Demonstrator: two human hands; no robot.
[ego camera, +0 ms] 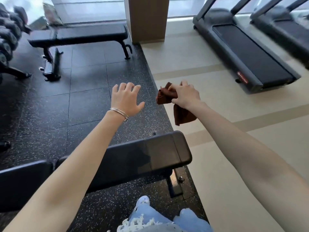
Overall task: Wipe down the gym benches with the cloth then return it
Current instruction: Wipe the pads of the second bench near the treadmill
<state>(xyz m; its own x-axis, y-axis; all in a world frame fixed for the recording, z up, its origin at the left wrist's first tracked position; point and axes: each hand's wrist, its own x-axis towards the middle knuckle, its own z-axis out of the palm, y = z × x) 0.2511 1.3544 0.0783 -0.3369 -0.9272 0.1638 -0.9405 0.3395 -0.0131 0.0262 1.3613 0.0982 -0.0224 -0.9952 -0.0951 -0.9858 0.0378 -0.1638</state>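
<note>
Right hand (184, 96): grips the bunched brown cloth (164, 97) with curled fingers, mid-air.
Left hand (126, 99): spread and relaxed, holds nothing, at 9 o'clock of the cloth and apart from it.
Near bench (150, 158): at 6 o'clock of both hands, below them.
Far bench (87, 33): at 11 o'clock, well apart.

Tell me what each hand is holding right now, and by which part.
The right hand grips the brown cloth bunched around its middle, ends hanging free on both sides. The left hand holds nothing, fingers spread.
</note>
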